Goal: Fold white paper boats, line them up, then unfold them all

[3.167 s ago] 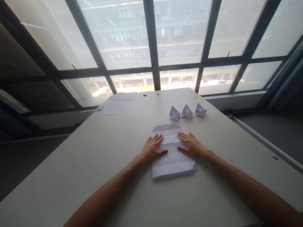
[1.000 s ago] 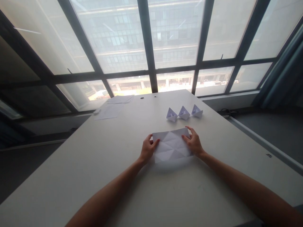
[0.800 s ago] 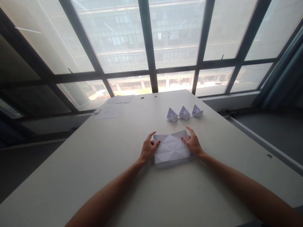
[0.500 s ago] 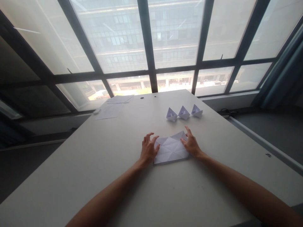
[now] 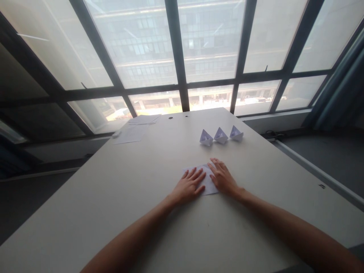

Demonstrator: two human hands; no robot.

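Creased white paper (image 5: pixel 209 188) lies flat on the bench (image 5: pixel 85 197), a little right of the bench's middle and toward the person, with most of it hidden under both hands, so its fold lines and exact outline are hard to make out. The left hand (image 5: pixel 188 186) rests open and palm down on the paper's left part, with its fingers spread and pointing up and to the right. The right hand (image 5: pixel 223 178) lies equally open on the right part, with its fingers angled up and to the left. The two sets of fingertips sit just beside each other, and neither hand closes around anything. Beyond the hands, three small folded paper boats (image 5: pixel 221 135) stand in a row, well apart from the paper. Far to the left lie a loose sheet (image 5: pixel 127 136) and a small stack of paper (image 5: pixel 143 119), with a small white object (image 5: pixel 116 134) at the bench edge that is too small to identify. Any marks on the sheets are too faint to read. A tiny dark mark (image 5: pixel 322 186) near the bench's right edge is also illegible. A large gridded window (image 5: pixel 210 45) fills the view beyond, with a blue curtain (image 5: pixel 338 87) at the right.
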